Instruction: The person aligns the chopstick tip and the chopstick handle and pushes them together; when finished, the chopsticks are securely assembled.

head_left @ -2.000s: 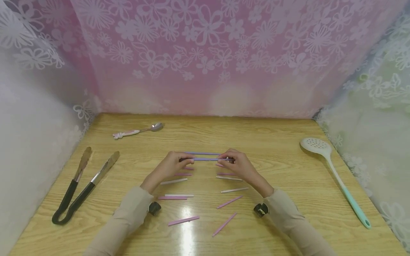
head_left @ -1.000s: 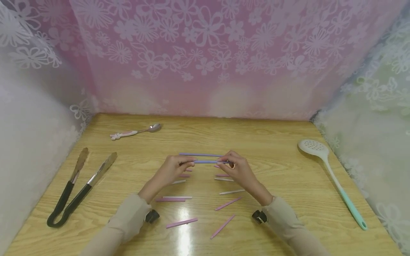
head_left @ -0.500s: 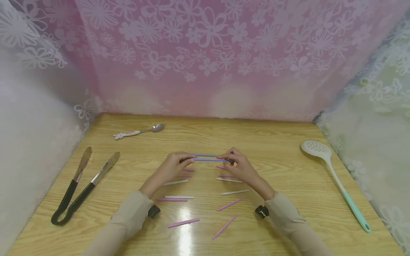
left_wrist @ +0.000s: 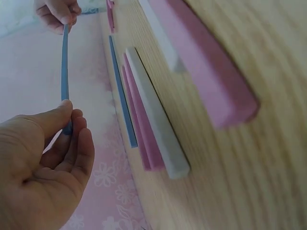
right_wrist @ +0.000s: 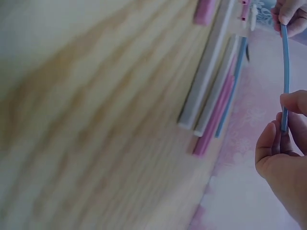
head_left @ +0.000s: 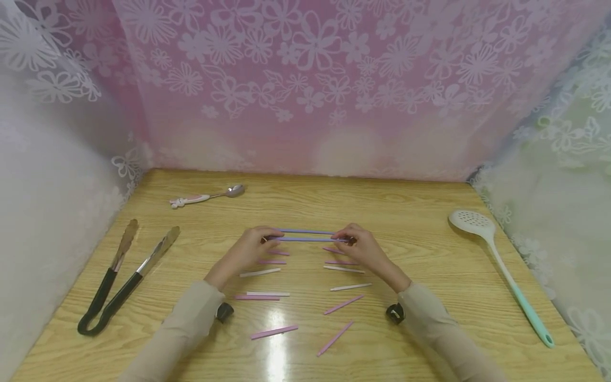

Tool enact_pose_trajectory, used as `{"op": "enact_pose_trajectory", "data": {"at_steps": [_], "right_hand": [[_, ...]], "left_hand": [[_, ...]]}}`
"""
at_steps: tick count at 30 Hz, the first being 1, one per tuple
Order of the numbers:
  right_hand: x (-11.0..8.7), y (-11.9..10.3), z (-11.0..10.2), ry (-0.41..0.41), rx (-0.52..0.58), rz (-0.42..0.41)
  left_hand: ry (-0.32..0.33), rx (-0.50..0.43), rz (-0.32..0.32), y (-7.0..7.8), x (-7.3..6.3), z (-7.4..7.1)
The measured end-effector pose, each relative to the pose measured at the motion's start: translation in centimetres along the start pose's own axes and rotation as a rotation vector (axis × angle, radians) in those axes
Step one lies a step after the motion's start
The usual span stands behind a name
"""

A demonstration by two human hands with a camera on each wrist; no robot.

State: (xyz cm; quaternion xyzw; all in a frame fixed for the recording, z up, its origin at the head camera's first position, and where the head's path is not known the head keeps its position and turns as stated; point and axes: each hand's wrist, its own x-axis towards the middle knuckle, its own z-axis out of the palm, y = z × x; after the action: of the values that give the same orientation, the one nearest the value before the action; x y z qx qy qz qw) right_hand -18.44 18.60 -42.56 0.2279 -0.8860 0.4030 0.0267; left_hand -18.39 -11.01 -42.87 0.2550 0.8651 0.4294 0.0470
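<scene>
A thin blue stick (head_left: 307, 240) stretches between my two hands, raised over the table and slightly bowed in the left wrist view. My left hand (head_left: 249, 246) pinches its left end between thumb and fingers. At the other end, the thumb and fingers of my right hand (head_left: 361, 246) grip it likewise. Just beyond lies a second blue stick (head_left: 305, 231) on the wood. Shorter pink pieces (head_left: 274, 332) and white pieces (head_left: 260, 272) lie in a column on the left. On the right is a matching column of pink pieces (head_left: 335, 338) and white pieces (head_left: 350, 287).
Black-handled tongs (head_left: 114, 286) lie spread on the left of the wooden table (head_left: 406, 207). A spoon (head_left: 205, 197) with a pink and white handle is at the back left. On the right lies a slotted skimmer (head_left: 498, 265) with a mint handle. Floral curtains (head_left: 305, 106) surround the table.
My hands have slid a little apart along the blue stick, so more of its middle shows. Both still hold it. The pieces on the table have not moved.
</scene>
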Motion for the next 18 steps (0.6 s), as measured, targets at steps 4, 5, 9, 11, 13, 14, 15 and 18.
{"op": "enact_pose_trajectory", "data": {"at_steps": [4,5,9,11,13,14,15,18], "right_hand": [[0.5,0.7,0.2,-0.039,-0.045,0.007],[0.7,0.9,0.3,-0.046,-0.054,0.012],[1.4,1.6,0.7,-0.067,-0.080,0.023],[1.6,1.9,0.8,-0.077,-0.082,0.034],[1.8,2.0,1.0,-0.084,-0.076,0.047],[1.8,2.2,1.1,-0.087,-0.074,0.055],[1.9,2.3,1.1,-0.090,-0.075,0.062],[2.1,2.6,1.3,-0.095,-0.083,0.080]], "left_hand": [[0.002,0.025,-0.010,-0.6,0.4,-0.3],[0.001,0.029,-0.018,-0.7,0.5,-0.4],[-0.003,0.047,-0.060,-1.0,1.0,-0.5],[-0.015,0.050,-0.080,-1.2,1.3,-0.4],[-0.030,0.050,-0.096,-1.3,1.6,-0.3],[-0.037,0.046,-0.108,-1.4,1.7,-0.2],[-0.043,0.044,-0.112,-1.5,1.8,-0.1],[-0.052,0.053,-0.117,-1.7,1.9,0.2]]}}
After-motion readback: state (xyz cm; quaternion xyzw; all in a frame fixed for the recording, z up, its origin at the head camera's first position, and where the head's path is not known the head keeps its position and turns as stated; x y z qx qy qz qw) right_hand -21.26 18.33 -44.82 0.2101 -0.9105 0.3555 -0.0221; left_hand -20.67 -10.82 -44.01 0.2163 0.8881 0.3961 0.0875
